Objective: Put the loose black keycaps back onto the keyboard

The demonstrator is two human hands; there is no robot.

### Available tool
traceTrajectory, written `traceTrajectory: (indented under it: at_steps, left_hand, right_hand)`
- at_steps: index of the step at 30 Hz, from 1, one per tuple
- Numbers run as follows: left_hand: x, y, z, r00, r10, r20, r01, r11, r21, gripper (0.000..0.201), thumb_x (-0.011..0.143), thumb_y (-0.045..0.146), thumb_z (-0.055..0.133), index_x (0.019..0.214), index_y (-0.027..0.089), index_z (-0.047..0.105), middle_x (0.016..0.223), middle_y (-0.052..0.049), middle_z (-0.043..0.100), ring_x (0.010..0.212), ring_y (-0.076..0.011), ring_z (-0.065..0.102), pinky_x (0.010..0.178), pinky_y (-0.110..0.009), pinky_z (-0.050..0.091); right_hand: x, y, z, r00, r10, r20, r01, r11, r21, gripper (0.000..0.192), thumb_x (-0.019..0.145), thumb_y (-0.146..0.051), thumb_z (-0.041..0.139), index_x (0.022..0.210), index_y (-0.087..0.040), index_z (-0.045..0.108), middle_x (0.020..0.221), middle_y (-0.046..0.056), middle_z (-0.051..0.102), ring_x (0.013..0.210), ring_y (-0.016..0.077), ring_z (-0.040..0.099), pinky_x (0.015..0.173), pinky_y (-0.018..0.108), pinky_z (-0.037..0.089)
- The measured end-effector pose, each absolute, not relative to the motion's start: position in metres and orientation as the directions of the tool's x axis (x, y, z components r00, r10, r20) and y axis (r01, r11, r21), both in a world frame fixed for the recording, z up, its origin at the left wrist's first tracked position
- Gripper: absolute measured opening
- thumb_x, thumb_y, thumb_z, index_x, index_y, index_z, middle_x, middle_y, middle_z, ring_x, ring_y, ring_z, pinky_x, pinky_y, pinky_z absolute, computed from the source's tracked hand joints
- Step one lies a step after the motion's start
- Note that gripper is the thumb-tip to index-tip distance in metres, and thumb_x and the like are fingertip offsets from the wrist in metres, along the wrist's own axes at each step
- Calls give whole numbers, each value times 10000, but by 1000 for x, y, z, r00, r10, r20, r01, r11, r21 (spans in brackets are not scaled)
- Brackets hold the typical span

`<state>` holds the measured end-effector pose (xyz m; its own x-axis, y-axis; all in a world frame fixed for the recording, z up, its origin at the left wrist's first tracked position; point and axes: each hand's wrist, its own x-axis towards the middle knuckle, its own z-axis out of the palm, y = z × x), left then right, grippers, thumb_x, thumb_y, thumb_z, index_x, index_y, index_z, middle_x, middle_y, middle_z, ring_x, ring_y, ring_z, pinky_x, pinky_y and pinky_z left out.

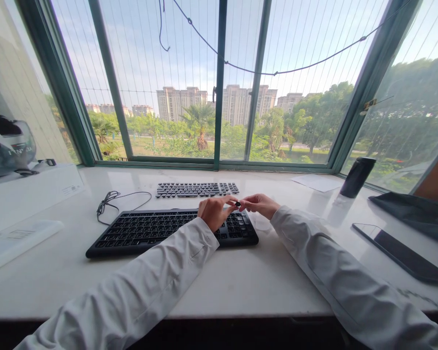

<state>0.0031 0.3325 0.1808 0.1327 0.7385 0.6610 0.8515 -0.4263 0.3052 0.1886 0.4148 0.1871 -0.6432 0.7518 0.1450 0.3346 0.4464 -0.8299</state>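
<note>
A small black piece that looks like a keycap [237, 204] is held between my two hands, above the right part of a black keyboard [142, 228]. My left hand [215, 212] is closed, thumb and finger pinching the piece from the left. From the right, the fingertips of my right hand [261, 205] are pressed together on the same piece. The keyboard's key places look bare, without caps. Behind it lie rows of loose black keycaps [190, 189] in a keyboard layout. My left hand and forearm cover part of the keyboard.
A coiled black cable [111, 200] lies behind the keyboard's left end. To the right are a phone [405, 253], a dark cloth bag [416, 214], a black cylinder [358, 176] and white paper [317, 183]. A helmet [7, 146] rests on a white box [40, 187] at left.
</note>
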Motion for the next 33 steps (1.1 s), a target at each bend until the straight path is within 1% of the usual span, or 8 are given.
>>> traceTrajectory:
  at_steps: [5,11,15,19,22,25,29,33]
  left_hand:
    - [4,330,184,123,734,668,856,-418,303,211,809,438,556,988,350,627,838,92,712,706,-110,648,634,-210,417]
    - [4,330,184,128,734,667,856,-421,300,226,819,436,541,1000,338,634,856,71,715,798,-129,655,663,-208,430]
    - [3,332,182,127,731,670,863,-414,288,241,828,450,521,1009,336,634,870,63,715,801,-136,655,661,-217,427]
    - [2,333,180,141,722,678,865,-423,271,224,829,442,527,1006,347,627,882,76,712,810,-137,655,657,-220,421]
    - [1,334,179,153,712,685,870,-426,249,203,832,437,526,985,357,632,884,89,709,822,-134,654,653,-218,417]
    - [1,334,178,162,707,688,878,-422,226,201,838,430,520,983,359,639,887,84,709,819,-132,651,650,-214,413]
    - [2,334,178,173,708,685,879,-424,217,211,844,435,508,985,359,646,888,79,708,800,-125,649,643,-207,406]
    - [1,334,178,183,712,678,881,-424,208,213,838,430,520,978,346,657,902,74,709,808,-115,648,627,-201,402]
  right_hand:
    - [188,416,185,-647,745,162,286,435,-854,483,720,-591,560,871,-165,728,735,52,697,587,105,481,570,248,361]
    - [189,416,184,-640,753,152,284,416,-864,491,713,-592,566,885,-160,725,731,56,695,583,105,473,569,251,359]
    - [189,414,185,-632,757,165,273,418,-866,478,711,-584,574,878,-163,726,730,55,692,596,112,480,574,252,359]
    - [189,412,187,-625,762,169,295,431,-853,468,703,-576,588,859,-158,729,735,53,688,629,121,502,589,257,355]
    - [190,411,189,-625,761,173,306,443,-843,465,698,-569,594,880,-162,724,755,40,679,659,127,507,603,261,354]
    - [189,410,188,-644,743,185,254,435,-864,459,673,-553,625,895,-161,711,762,30,666,674,131,513,611,264,356]
    - [189,412,185,-648,734,206,157,393,-906,412,644,-499,681,858,-147,695,770,38,665,677,129,523,619,265,368]
    - [190,415,181,-639,744,194,153,370,-916,407,635,-473,698,868,-139,695,777,43,672,680,129,538,631,269,385]
